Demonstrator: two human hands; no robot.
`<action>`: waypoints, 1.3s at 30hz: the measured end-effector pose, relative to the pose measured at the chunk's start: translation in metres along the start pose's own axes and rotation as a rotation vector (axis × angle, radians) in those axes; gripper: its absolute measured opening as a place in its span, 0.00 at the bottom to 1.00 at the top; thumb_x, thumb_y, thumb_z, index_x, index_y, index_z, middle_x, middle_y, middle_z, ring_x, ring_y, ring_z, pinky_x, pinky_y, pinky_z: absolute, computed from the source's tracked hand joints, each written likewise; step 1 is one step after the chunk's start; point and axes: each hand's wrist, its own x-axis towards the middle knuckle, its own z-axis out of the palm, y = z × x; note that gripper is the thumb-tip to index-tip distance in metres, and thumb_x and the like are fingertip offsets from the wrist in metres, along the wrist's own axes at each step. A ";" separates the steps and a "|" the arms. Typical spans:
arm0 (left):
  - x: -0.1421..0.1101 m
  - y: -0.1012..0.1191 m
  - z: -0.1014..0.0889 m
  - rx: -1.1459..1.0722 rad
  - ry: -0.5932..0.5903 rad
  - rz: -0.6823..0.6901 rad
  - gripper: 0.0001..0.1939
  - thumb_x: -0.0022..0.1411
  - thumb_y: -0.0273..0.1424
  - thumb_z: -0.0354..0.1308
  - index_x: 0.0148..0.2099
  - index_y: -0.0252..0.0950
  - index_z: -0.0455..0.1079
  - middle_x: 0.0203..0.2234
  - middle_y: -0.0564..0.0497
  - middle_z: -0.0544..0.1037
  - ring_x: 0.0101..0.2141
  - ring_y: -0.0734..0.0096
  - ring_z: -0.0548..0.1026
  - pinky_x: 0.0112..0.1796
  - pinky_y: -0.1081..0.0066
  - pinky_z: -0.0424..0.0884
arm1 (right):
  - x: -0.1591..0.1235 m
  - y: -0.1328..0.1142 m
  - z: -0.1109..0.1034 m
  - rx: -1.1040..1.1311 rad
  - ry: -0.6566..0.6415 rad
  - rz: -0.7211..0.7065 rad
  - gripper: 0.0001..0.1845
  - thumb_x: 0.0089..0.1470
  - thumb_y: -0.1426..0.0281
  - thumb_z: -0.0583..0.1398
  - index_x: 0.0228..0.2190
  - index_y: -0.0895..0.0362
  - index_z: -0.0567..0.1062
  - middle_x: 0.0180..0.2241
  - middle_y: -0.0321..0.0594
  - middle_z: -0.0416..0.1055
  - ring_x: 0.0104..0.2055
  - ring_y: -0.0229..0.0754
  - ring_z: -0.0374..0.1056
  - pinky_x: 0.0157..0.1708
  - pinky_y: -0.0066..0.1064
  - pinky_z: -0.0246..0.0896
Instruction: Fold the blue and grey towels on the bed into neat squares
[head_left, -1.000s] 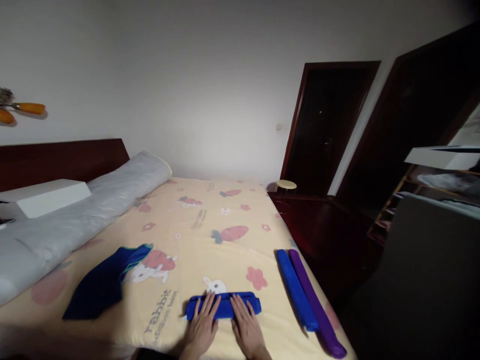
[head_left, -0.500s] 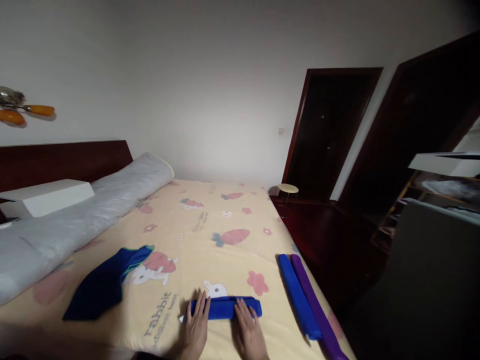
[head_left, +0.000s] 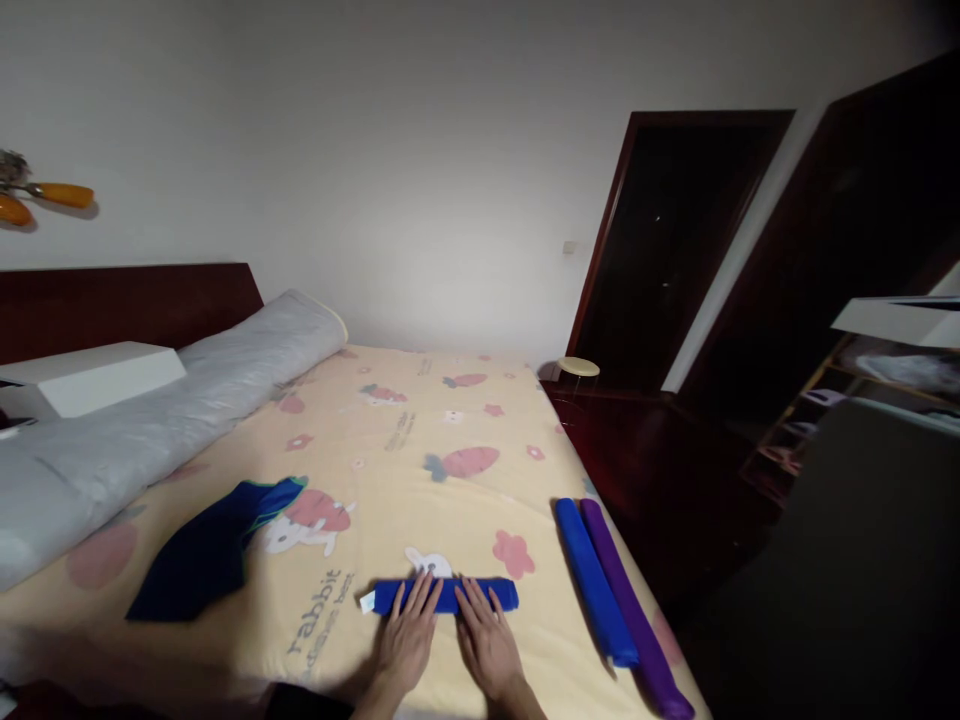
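Your left hand (head_left: 409, 635) has shifted inward from the left end of the blue cloth roll (head_left: 448, 598) over the past half second, and the roll now lies slimmer, with more of its white tag (head_left: 367, 602) showing at the left end. It rests crosswise on the near part of the bed, on a pale yellow sheet (head_left: 420, 515) printed with rabbits and carrots, just below a rabbit's head. Your right hand (head_left: 489, 640) lies on the roll's right half; both hands are open, palms down, fingers stretched across the cloth without closing around it. To your right, a longer blue roll (head_left: 596, 590) and a purple roll (head_left: 632, 605) lie side by side along the bed's edge. To your left, a dark blue garment (head_left: 199, 555) with green trim is spread on the sheet. Beyond it, a long grey bundle (head_left: 225, 385) stretches along the headboard (head_left: 127, 300), with a white box (head_left: 112, 380) beside it. Past the far corner of the bed stands a round stool (head_left: 579, 367), near a dark door (head_left: 675, 240); a shelf rack (head_left: 799, 425) stands at far right.
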 end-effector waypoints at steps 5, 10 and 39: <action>0.010 -0.021 0.001 0.026 -0.032 -0.030 0.35 0.67 0.27 0.44 0.70 0.49 0.34 0.68 0.55 0.52 0.66 0.62 0.52 0.62 0.53 0.54 | 0.008 0.019 -0.003 0.003 0.024 0.060 0.32 0.66 0.64 0.47 0.67 0.47 0.41 0.66 0.37 0.51 0.67 0.46 0.51 0.64 0.46 0.49; 0.006 -0.042 0.002 0.027 -0.042 -0.019 0.37 0.66 0.29 0.49 0.70 0.49 0.35 0.68 0.55 0.52 0.66 0.61 0.52 0.63 0.54 0.54 | 0.004 0.046 0.002 -0.007 -0.013 0.095 0.33 0.66 0.58 0.48 0.67 0.48 0.43 0.66 0.38 0.52 0.67 0.48 0.50 0.64 0.47 0.46; 0.025 -0.032 0.003 -0.115 -0.203 -0.062 0.37 0.61 0.29 0.50 0.70 0.45 0.44 0.69 0.55 0.50 0.67 0.59 0.49 0.65 0.51 0.49 | 0.027 0.028 0.034 0.037 -0.028 -0.011 0.36 0.59 0.67 0.52 0.66 0.52 0.49 0.65 0.39 0.54 0.66 0.48 0.53 0.64 0.43 0.47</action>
